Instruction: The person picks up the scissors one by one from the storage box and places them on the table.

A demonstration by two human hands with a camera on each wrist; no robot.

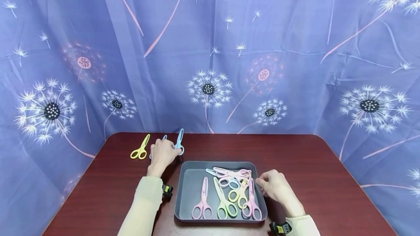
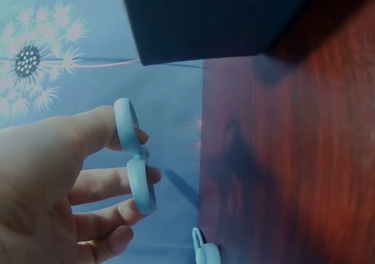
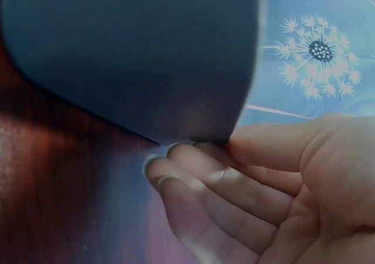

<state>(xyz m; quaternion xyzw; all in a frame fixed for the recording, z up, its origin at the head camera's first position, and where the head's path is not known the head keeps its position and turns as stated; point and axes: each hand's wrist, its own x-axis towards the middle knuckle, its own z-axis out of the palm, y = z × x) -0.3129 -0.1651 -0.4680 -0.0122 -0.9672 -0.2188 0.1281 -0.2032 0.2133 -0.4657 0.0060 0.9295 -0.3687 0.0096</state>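
My left hand (image 1: 163, 154) pinches a pair of light blue scissors (image 1: 179, 142) by the finger loops near the table's back edge. Up close in the left wrist view, the thumb and fingers are at the loops (image 2: 140, 185). A second pair of blue scissors (image 2: 207, 253) lies beside it, partly hidden by the hand in the head view. My right hand (image 1: 275, 188) holds the right side of the dark grey tray (image 1: 188, 192), thumb and fingers at its wall (image 3: 135, 59). Inside the tray lie several scissors: pink (image 1: 203, 197), green (image 1: 224, 199), yellow (image 1: 239, 194) and blue.
Yellow scissors (image 1: 140, 147) lie left of my left hand on the dark red-brown table (image 1: 311, 170). A blue curtain with dandelion prints (image 1: 210, 46) hangs behind the table and along both sides.
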